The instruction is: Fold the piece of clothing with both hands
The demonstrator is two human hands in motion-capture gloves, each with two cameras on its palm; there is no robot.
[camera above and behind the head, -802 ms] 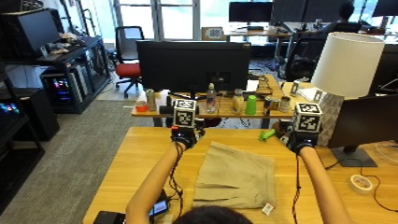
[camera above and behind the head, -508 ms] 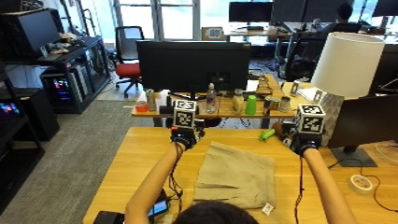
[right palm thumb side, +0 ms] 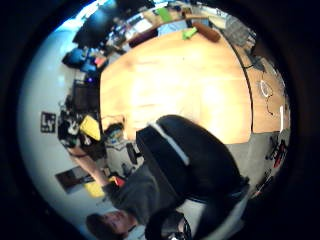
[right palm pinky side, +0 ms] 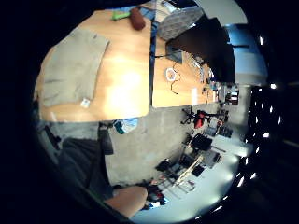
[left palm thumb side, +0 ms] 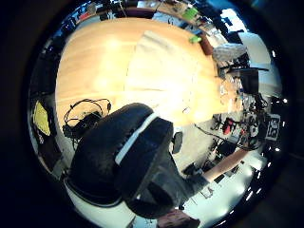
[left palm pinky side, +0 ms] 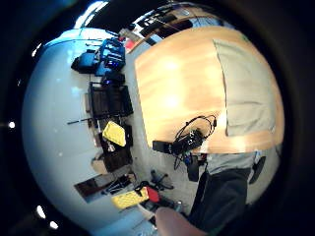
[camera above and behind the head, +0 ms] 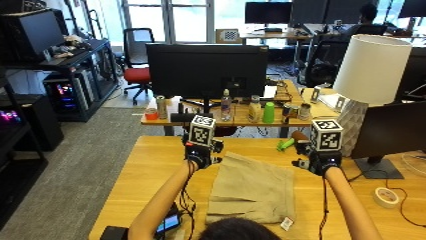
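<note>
A khaki garment [camera above and behind the head: 249,192] lies flat on the wooden table [camera above and behind the head: 153,170], partly folded, with a small white tag [camera above and behind the head: 287,223] at its near right corner. My left hand [camera above and behind the head: 200,155] hovers by the garment's far left corner and holds nothing. My right hand [camera above and behind the head: 323,162] hovers to the right of the far right corner, off the cloth, also holding nothing. The palm views look down from well above onto the garment [left palm pinky side: 246,88] [left palm thumb side: 161,66] [right palm pinky side: 70,65]. A gloved finger [left palm thumb side: 128,156] fills part of the left thumb side view.
A green object [camera above and behind the head: 285,145] and a brown roll [camera above and behind the head: 299,136] lie at the table's far edge. A tape roll [camera above and behind the head: 385,196] and a lamp [camera above and behind the head: 366,75] stand at the right. A phone with cables [camera above and behind the head: 168,223] sits near the left front edge.
Both hands have drifted slightly toward the person. The garment has not moved.
</note>
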